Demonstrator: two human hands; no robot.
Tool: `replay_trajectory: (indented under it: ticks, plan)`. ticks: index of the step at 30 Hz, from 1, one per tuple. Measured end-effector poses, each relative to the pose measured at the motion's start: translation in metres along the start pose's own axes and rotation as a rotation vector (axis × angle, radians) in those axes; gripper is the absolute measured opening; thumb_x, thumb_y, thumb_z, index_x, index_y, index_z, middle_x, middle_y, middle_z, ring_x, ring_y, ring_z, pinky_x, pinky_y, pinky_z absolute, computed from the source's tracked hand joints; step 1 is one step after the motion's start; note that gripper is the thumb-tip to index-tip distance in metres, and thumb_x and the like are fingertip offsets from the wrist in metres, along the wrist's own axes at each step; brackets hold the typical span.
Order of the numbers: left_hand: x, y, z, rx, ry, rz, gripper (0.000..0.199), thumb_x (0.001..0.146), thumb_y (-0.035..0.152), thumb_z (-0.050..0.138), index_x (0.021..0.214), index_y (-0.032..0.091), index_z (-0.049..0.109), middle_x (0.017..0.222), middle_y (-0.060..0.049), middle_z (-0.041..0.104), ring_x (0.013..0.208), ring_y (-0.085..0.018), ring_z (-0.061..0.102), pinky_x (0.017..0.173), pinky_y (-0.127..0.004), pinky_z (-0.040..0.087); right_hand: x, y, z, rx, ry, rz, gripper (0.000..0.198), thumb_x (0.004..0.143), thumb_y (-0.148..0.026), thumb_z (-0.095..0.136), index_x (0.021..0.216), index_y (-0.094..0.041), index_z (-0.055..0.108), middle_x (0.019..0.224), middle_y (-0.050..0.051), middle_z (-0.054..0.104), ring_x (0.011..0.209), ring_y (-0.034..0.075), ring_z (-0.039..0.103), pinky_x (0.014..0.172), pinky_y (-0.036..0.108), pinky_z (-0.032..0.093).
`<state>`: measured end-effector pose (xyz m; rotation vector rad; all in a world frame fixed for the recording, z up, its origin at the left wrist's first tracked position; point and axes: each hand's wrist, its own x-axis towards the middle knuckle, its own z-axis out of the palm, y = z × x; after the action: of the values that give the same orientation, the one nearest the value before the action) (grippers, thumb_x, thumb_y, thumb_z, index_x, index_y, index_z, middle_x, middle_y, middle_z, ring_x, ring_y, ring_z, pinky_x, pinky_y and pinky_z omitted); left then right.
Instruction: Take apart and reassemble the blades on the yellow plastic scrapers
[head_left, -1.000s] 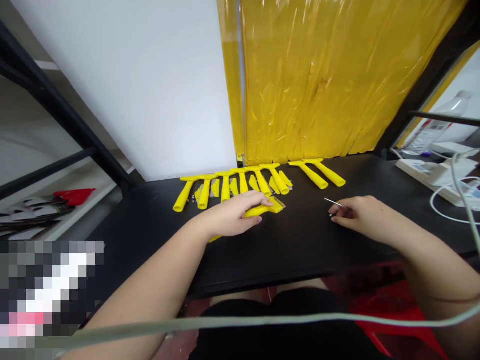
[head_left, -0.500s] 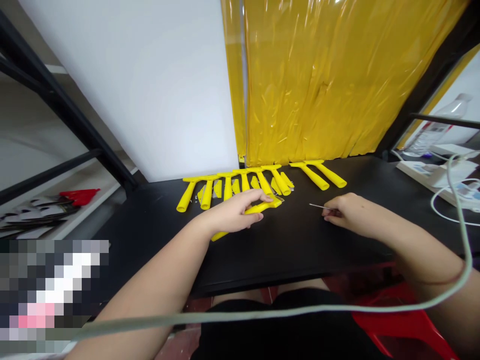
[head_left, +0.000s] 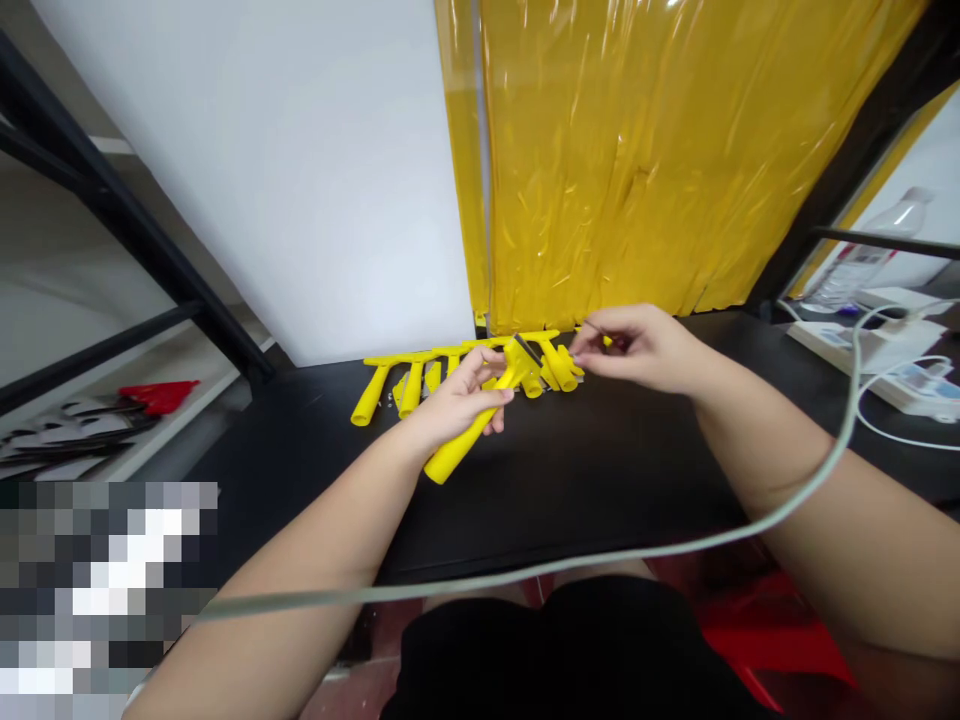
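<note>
My left hand [head_left: 469,395] is closed around the handle of a yellow scraper [head_left: 457,450], which tilts up to the right. A dark strip crosses its head. My right hand [head_left: 634,345] is pinched to the right of that head, beside the row of yellow pieces. A thin dark line, apparently a slim metal rod [head_left: 595,325], shows at its fingers; most of it is hidden. Along the back of the black table, several more yellow scrapers [head_left: 367,398] lie side by side, with small yellow plates [head_left: 433,377] between their handles.
A white panel [head_left: 300,180] and yellow plastic sheeting [head_left: 585,170] stand behind the black table [head_left: 600,470]. A pale cable [head_left: 675,548] loops across in front of my arms. At right are a power strip [head_left: 885,370] and a plastic bottle [head_left: 862,250]; a rack with red-tipped items stands left.
My right hand has moved up and left, toward the yellow pieces. The scraper in my left hand has been turned so its head points further up and its dark strip shows.
</note>
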<state>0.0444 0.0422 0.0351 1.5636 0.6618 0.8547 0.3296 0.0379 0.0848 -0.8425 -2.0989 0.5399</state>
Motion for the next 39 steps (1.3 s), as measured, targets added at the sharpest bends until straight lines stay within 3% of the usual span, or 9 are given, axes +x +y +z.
replay_trajectory:
  ticks: [4, 7, 13, 20, 27, 34, 39]
  plan:
    - [0.008, -0.003, -0.003, -0.178, 0.113, -0.02, 0.052, 0.077, 0.027, 0.082, 0.112, 0.025, 0.043, 0.099, 0.0, 0.065, 0.048, -0.012, 0.064, 0.041, -0.022, 0.045, 0.035, 0.025, 0.03, 0.219, 0.258, -0.02, 0.027, 0.077, -0.043, 0.085, 0.085, -0.019, 0.075, 0.074, 0.002, 0.067, 0.065, 0.014, 0.056, 0.06, 0.028, 0.045]
    - [0.011, -0.005, -0.006, -0.245, 0.188, -0.074, 0.053, 0.077, 0.022, 0.082, 0.114, 0.025, 0.045, 0.087, 0.001, 0.065, 0.05, -0.014, 0.065, 0.042, -0.021, 0.044, 0.04, 0.045, 0.056, 0.32, 0.381, 0.023, 0.033, 0.076, -0.049, 0.085, 0.087, -0.02, 0.073, 0.068, -0.001, 0.06, 0.06, 0.012, 0.048, 0.057, 0.028, 0.041]
    - [0.013, -0.002, -0.007, -0.313, 0.248, -0.252, 0.053, 0.078, 0.015, 0.079, 0.116, 0.025, 0.045, 0.08, 0.0, 0.066, 0.048, -0.013, 0.062, 0.043, -0.019, 0.042, 0.02, 0.054, 0.073, 0.325, 0.196, 0.049, 0.033, 0.081, -0.048, 0.084, 0.088, -0.018, 0.073, 0.069, -0.001, 0.056, 0.061, 0.013, 0.047, 0.059, 0.03, 0.039]
    - [0.01, 0.002, -0.001, -0.252, 0.159, -0.361, 0.047, 0.08, 0.014, 0.077, 0.115, 0.024, 0.047, 0.076, -0.002, 0.065, 0.048, -0.015, 0.061, 0.043, -0.02, 0.044, 0.02, 0.057, 0.077, 0.308, 0.133, 0.044, 0.027, 0.081, -0.043, 0.083, 0.09, -0.018, 0.076, 0.082, 0.003, 0.059, 0.071, 0.016, 0.053, 0.067, 0.033, 0.046]
    - [0.006, 0.003, 0.006, -0.224, 0.068, -0.324, 0.048, 0.079, 0.017, 0.079, 0.112, 0.025, 0.045, 0.072, 0.003, 0.06, 0.049, -0.014, 0.062, 0.043, -0.019, 0.044, 0.02, 0.053, 0.082, 0.34, 0.112, 0.045, 0.026, 0.08, -0.041, 0.083, 0.09, -0.018, 0.075, 0.083, 0.002, 0.057, 0.07, 0.015, 0.05, 0.064, 0.032, 0.043]
    - [0.004, 0.0, 0.007, -0.11, 0.051, -0.268, 0.047, 0.078, 0.019, 0.078, 0.111, 0.025, 0.045, 0.082, 0.004, 0.059, 0.046, -0.012, 0.062, 0.043, -0.022, 0.047, 0.02, 0.046, 0.081, 0.471, 0.093, 0.135, 0.043, 0.07, -0.046, 0.092, 0.086, -0.02, 0.061, 0.079, -0.003, 0.053, 0.072, 0.013, 0.048, 0.067, 0.029, 0.043]
    - [0.003, 0.001, 0.008, -0.048, 0.049, -0.251, 0.043, 0.081, 0.016, 0.074, 0.112, 0.024, 0.046, 0.085, 0.003, 0.059, 0.047, -0.012, 0.062, 0.043, -0.022, 0.048, 0.018, 0.045, 0.08, 0.492, 0.025, 0.266, 0.05, 0.065, -0.048, 0.095, 0.082, -0.02, 0.057, 0.071, -0.006, 0.05, 0.06, 0.009, 0.041, 0.056, 0.026, 0.036]
